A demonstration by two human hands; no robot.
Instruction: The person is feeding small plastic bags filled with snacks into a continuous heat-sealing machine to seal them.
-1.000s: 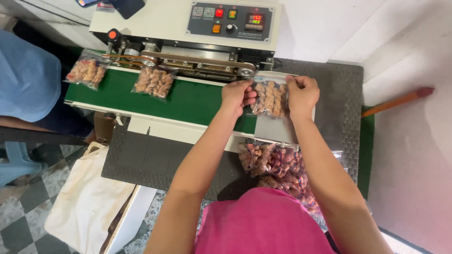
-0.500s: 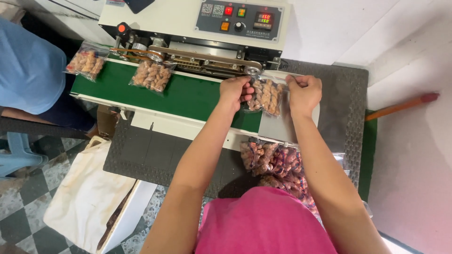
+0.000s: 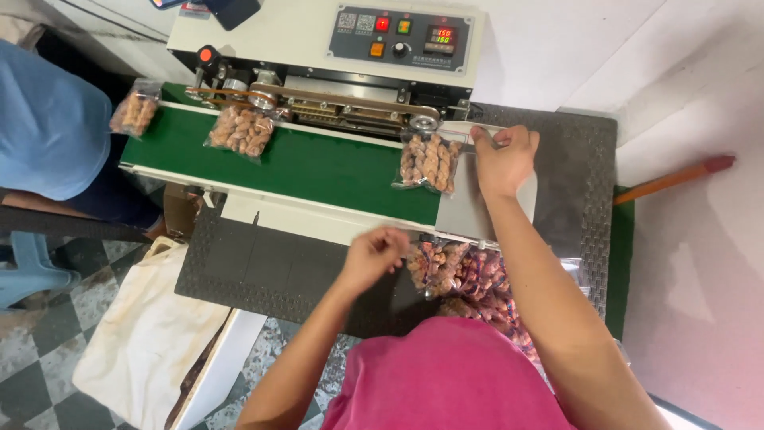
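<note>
A clear bag of brown nuts (image 3: 429,162) lies at the right end of the green conveyor belt (image 3: 318,169) of a white sealing machine (image 3: 334,48). My right hand (image 3: 503,158) pinches the bag's top right corner at the sealer's mouth. My left hand (image 3: 374,256) hovers with curled fingers, holding nothing, just left of a pile of filled bags (image 3: 465,279) in front of me. Two more bags ride the belt: one in the middle left (image 3: 241,130) and one at the far left end (image 3: 136,111).
A person in a blue shirt (image 3: 48,127) sits at the belt's left end. Dark patterned metal plates (image 3: 263,271) flank the machine. A white cloth sack (image 3: 151,334) lies on the checkered floor. An orange stick (image 3: 672,179) leans at the right.
My left hand let go of the bag and drew back toward the pile of bags. The right hand stays on the bag's top. The two other bags travelled left along the belt.
</note>
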